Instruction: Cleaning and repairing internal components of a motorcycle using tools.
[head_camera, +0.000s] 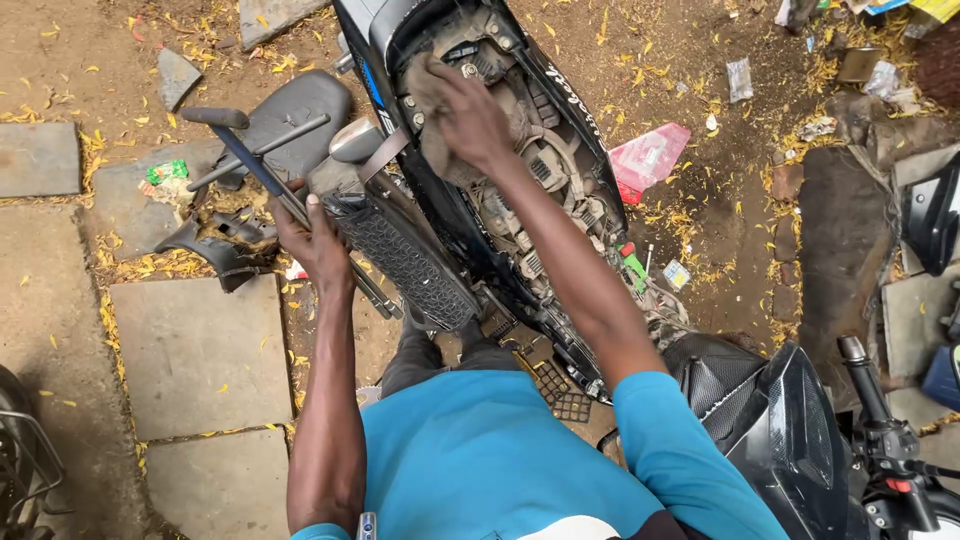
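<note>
Ground: bare dirt strewn with yellow leaf litter and scraps, with grey paving slabs (195, 350) on the person's left.

Motorcycle: the stripped motorcycle (520, 170) lay ahead of the person with its seat off; its long axis ran from near the right hip away toward the top of the view, leaning a little leftward at the far end. The open bay showed dusty wiring and parts.

Second vehicle: a black fairing and handlebar (880, 420) stood at the lower right, apart from the work.

Detached seat: a grey seat (290, 120) rested on the ground beyond the left hand, just beside the machine.

Side panel: a black honeycomb-textured panel (405, 262) ran along the motorcycle's left flank, between the two arms.

Right hand: the right hand (470, 120) reached well forward, arm nearly straight, fingers curled down over a dirty brownish rag (425, 100) and pressing it into the far end of the open bay. It was the hand over the bay.

Left hand: the left hand (318, 245) was closed round a long dark bar tool (250, 160), whose axis slanted up and left, away from the bike; it sat just left of the panel, nearer the body.

Small items: a pink wrapper (650, 155) and a green-tipped tool (634, 268) lay on the motorcycle's right.
</note>
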